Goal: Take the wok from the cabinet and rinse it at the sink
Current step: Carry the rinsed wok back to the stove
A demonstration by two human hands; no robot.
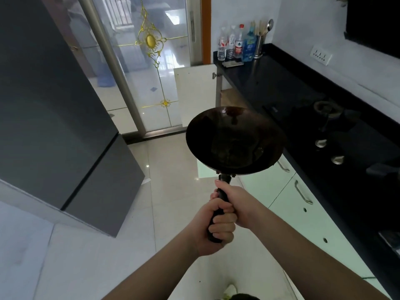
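Wok (236, 139) handle (218, 211) first: the left hand (213, 230) has its fingers curled tightly round the lower end, and the right hand (236, 204) wraps the handle just above it, touching the left. Two hands on one long handle likely steady a heavy, front-weighted pan. The bowl hangs in the air over the floor (168, 191), tilted toward the person, beside the black counter (270, 83). A cabinet door (195, 94) stands open beyond. No sink is in view.

Bright daylight, floor glare, edges warped
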